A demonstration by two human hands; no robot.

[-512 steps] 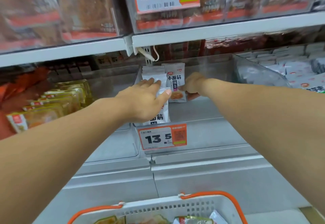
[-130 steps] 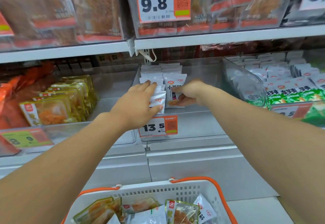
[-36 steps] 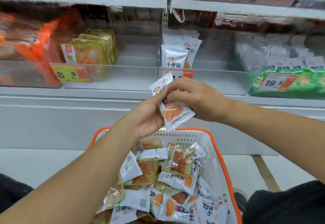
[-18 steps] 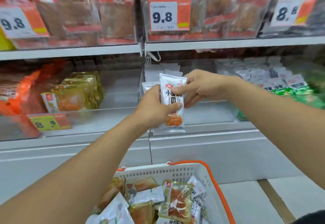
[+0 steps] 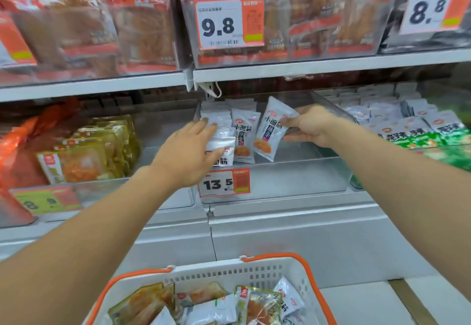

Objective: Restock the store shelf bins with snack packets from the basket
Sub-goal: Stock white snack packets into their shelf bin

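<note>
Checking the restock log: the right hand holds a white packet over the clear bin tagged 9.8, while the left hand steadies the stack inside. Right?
Not quite. The head view shows the right hand holding the white packet over the clear bin tagged 13.5, not 9.8; that tag is on the shelf above. The left hand does steady the stack.

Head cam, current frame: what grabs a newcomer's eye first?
Two bare arms reaching into the clear middle bin: the right hand pinches a tilted white snack packet beside the standing row, and the left hand lies on the front packets. Next, the bold 9.8 price tag on the shelf above, and the orange-rimmed basket of packets at bottom centre.
</note>
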